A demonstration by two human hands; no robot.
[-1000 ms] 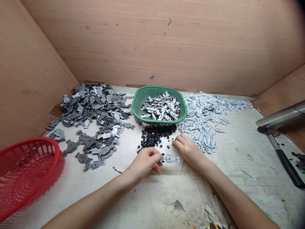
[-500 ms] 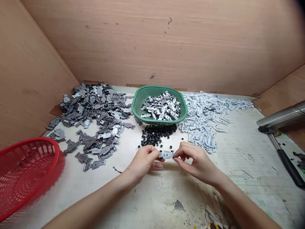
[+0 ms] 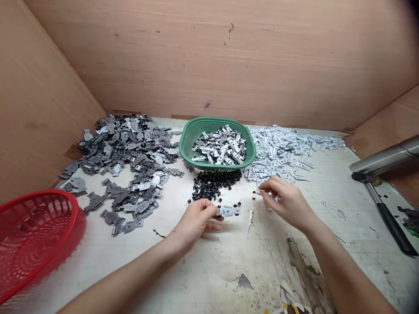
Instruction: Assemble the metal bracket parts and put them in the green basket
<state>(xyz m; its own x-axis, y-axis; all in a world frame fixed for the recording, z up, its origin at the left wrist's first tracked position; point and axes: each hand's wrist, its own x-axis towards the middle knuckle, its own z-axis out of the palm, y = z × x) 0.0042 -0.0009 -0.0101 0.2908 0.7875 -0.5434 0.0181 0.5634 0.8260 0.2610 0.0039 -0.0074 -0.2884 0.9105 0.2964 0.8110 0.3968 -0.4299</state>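
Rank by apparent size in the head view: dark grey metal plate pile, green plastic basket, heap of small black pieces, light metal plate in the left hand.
1. dark grey metal plate pile
2. green plastic basket
3. heap of small black pieces
4. light metal plate, nearest yet clearly smallest

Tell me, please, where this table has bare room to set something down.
Bare tabletop lies between the red basket and the left hand holding a metal strip, and again between the light plate pile and the black-handled tool. The back is crowded: dark plate pile, green basket, black bits.
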